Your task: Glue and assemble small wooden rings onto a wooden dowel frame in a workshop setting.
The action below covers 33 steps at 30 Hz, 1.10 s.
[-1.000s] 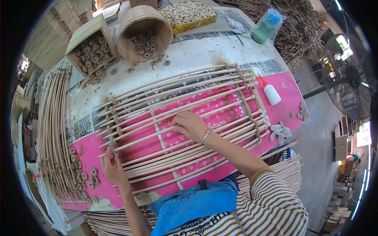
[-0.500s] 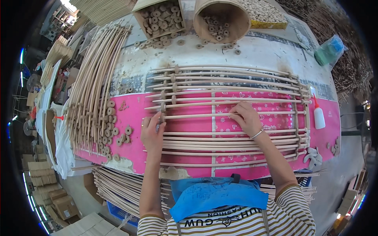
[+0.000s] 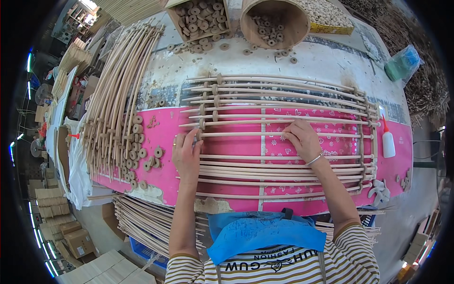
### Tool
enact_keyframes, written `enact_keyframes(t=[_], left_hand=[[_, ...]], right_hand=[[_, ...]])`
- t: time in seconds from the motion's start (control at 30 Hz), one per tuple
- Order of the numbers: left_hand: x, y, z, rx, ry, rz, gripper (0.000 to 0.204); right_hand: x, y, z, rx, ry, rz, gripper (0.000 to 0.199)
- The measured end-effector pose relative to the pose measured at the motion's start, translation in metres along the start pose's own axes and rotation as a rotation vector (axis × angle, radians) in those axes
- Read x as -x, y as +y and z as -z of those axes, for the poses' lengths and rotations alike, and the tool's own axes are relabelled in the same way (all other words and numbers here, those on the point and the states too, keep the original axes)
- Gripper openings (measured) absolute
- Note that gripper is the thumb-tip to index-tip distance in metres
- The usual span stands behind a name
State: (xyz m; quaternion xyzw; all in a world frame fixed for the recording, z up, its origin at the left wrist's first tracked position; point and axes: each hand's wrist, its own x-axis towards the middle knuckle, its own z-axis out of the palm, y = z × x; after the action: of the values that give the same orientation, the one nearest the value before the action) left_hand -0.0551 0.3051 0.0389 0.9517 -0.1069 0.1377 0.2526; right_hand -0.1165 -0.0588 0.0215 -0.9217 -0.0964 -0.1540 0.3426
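On a pink patterned cloth (image 3: 231, 146) lie several long pale wooden rods (image 3: 236, 182), side by side and running left to right. My right hand (image 3: 305, 144) pinches one wooden rod (image 3: 246, 134) a little right of its middle. At the left end of that same rod, the fingers of my left hand (image 3: 187, 158) are closed around the tip; whatever else they hold is hidden behind them. Just beyond that hand, small round wooden discs with holes (image 3: 202, 124) sit on the neighbouring rods. A wooden crossbar (image 3: 375, 151) joins the rods' right ends.
A bundle of rods (image 3: 118, 90) and loose wooden discs (image 3: 137, 128) lie to the left. At the back are a box of discs (image 3: 173, 19) and a round tub (image 3: 302, 35). A glue bottle (image 3: 388, 144) and a crumpled glove (image 3: 379, 191) lie at the right.
The whole view has shifted slightly, so things appear a little farther right. My left hand has edged forward at the rod's end; my right hand keeps its pinch.
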Motion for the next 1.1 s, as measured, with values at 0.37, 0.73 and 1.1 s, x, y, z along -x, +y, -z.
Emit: enact_keyframes(t=[0.37,0.73,1.1], left_hand=[[0.005,-0.006,-0.001,-0.024,-0.006,0.015,0.048],[0.022,-0.114,0.071,-0.141,-0.044,0.135,0.050],[0.025,-0.084,0.060,0.266,-0.018,0.268,0.038]], right_hand=[[0.001,0.000,0.002,0.061,-0.029,0.014,0.013],[0.039,-0.032,0.028,-0.041,-0.171,-0.031,0.019],[0.038,-0.035,0.023,0.004,-0.228,-0.058,0.014]])
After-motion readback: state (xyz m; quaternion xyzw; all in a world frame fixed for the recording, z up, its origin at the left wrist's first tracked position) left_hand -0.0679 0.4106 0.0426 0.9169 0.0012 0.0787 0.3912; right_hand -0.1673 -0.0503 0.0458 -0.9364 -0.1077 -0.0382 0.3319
